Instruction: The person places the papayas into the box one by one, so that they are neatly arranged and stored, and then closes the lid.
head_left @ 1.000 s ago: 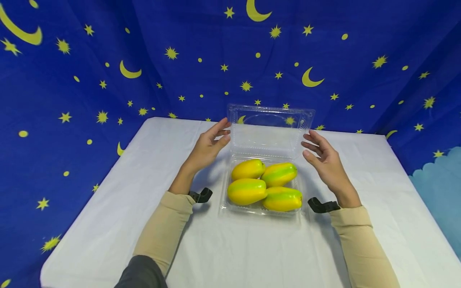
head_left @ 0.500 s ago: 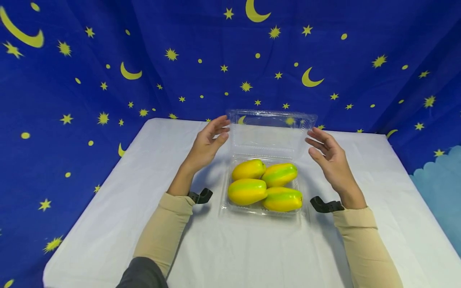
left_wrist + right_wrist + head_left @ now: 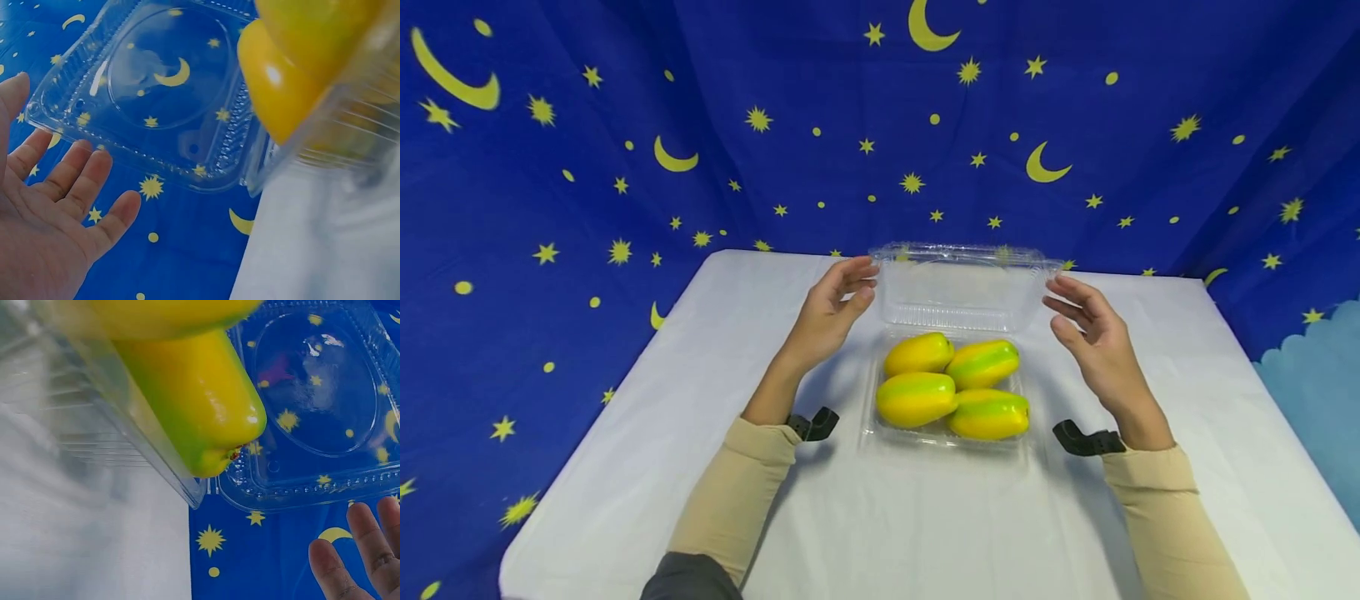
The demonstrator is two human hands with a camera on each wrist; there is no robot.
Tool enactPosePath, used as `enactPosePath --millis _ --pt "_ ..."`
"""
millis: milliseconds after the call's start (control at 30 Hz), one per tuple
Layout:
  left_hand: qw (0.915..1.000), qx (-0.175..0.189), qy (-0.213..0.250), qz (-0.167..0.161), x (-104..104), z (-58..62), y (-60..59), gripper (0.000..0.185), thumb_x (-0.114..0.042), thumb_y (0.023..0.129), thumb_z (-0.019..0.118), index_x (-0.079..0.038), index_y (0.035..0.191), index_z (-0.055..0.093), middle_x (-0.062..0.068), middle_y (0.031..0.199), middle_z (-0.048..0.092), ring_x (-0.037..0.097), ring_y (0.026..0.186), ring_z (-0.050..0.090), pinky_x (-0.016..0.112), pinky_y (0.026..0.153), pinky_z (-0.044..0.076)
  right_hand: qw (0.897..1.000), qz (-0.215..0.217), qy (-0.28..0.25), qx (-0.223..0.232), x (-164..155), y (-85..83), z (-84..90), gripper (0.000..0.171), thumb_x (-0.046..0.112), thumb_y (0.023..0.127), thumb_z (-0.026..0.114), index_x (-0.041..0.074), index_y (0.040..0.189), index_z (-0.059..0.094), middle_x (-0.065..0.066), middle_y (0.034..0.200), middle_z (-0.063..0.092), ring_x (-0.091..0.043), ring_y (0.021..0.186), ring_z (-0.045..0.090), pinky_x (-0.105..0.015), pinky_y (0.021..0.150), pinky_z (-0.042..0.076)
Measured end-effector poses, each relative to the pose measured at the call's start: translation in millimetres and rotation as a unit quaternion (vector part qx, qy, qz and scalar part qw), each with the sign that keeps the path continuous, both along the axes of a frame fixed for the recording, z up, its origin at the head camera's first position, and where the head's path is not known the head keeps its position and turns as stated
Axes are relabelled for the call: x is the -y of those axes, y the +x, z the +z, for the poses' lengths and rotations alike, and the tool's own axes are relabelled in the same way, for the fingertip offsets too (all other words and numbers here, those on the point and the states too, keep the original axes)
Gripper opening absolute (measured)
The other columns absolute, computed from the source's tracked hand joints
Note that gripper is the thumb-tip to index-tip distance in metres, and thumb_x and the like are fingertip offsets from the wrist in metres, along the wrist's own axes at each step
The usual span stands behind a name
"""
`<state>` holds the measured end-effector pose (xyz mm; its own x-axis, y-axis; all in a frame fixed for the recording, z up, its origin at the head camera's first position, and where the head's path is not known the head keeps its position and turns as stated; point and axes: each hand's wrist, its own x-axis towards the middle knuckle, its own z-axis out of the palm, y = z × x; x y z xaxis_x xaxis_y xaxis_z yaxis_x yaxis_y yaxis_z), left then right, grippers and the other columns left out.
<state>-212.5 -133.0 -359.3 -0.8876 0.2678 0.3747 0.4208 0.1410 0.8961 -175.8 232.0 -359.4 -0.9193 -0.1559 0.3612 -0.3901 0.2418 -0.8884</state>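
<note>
A clear plastic clamshell box (image 3: 951, 392) sits at the centre of the white tabletop (image 3: 625, 433), its hinged lid (image 3: 958, 287) raised and tilted at the far side, with four yellow-green fruits (image 3: 955, 385) packed together in the tray. We see the left hand (image 3: 829, 312) just beside the lid's left edge and the right hand (image 3: 1093, 342) just beside its right edge; the fingers (image 3: 75, 181) of both are spread and relaxed, gripping nothing, and the wrist views show a gap between fingertips and plastic. We judge the lid to be thin, light and springy, likely to buckle or crackle under a hard pinch and somewhat slick. We would take hold at its stiffer ribbed rim near the two free corners, with even pressure from both sides, since the loaded tray should stay put under the fruits' weight.
</note>
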Motion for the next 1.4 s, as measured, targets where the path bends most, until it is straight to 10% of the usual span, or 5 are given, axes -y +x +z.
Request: enactPosePath --millis 833,1133,1400 --pt "0.9969 0.014 -0.077 0.009 6.5 -18.9 50.6 0.052 -0.021 0.102 0.059 -0.012 0.149 0.041 0.012 0.152 0.048 0.028 0.140 0.047 0.052 0.112 0.042 0.988 -0.039 0.151 -0.015 -5.3 52.2 -11.1 0.056 0.016 0.100 0.060 0.013 0.151 0.039 -0.011 0.153 0.044 -0.037 0.136 0.048 -0.009 0.097 0.040" --pt "0.9934 0.011 -0.113 0.016 10.4 -28.2 63.9 0.048 -0.027 0.103 0.058 -0.017 0.147 0.044 0.006 0.151 0.049 0.026 0.139 0.049 0.052 0.110 0.043 0.985 -0.043 0.166 -0.021 -3.6 65.4 -22.2 0.059 0.017 0.098 0.063 0.015 0.152 0.039 -0.012 0.154 0.044 -0.039 0.136 0.048 -0.062 0.098 0.045" --pt "0.9904 0.015 -0.137 0.011 11.8 -32.3 72.1 0.057 -0.039 0.099 0.062 -0.020 0.150 0.042 0.001 0.153 0.048 0.023 0.139 0.048 0.052 0.109 0.045 0.982 -0.045 0.180 -0.035 -6.8 72.2 -31.5 0.063 0.012 0.095 0.065 0.020 0.152 0.041 -0.009 0.151 0.046 -0.020 0.132 0.049 -0.019 0.099 0.043"
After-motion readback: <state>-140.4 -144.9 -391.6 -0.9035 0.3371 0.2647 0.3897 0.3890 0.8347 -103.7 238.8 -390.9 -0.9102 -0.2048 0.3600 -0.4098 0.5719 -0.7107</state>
